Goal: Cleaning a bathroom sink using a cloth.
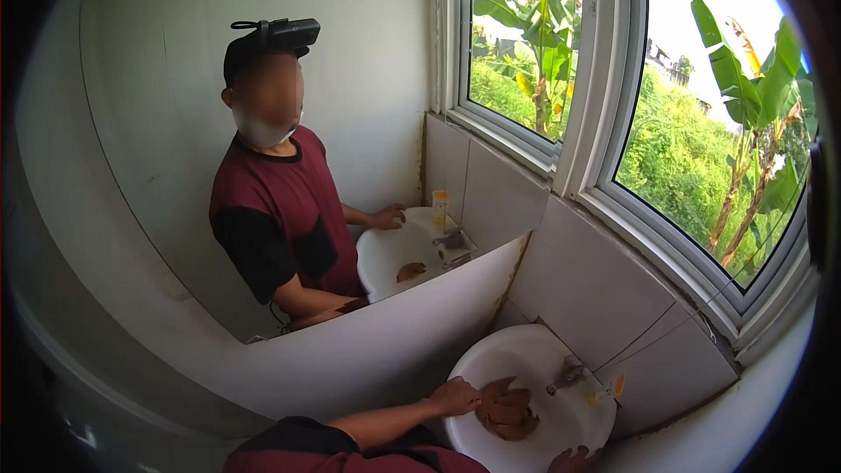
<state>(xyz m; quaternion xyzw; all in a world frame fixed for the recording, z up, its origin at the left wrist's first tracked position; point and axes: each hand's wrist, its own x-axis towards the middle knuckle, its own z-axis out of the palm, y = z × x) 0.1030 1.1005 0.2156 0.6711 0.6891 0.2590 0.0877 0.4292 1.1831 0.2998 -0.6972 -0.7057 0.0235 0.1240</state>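
At the white basin's (484,350) five o'clock rim, the right hand (574,460) rests with spread fingers, partly cut off. At nine o'clock, the left hand (457,396) is curled beside the brown folded piece (508,412) inside the basin; I cannot tell whether it grips it. The tap (567,377) sits at two o'clock; beyond, a mirror (368,105) at eleven.
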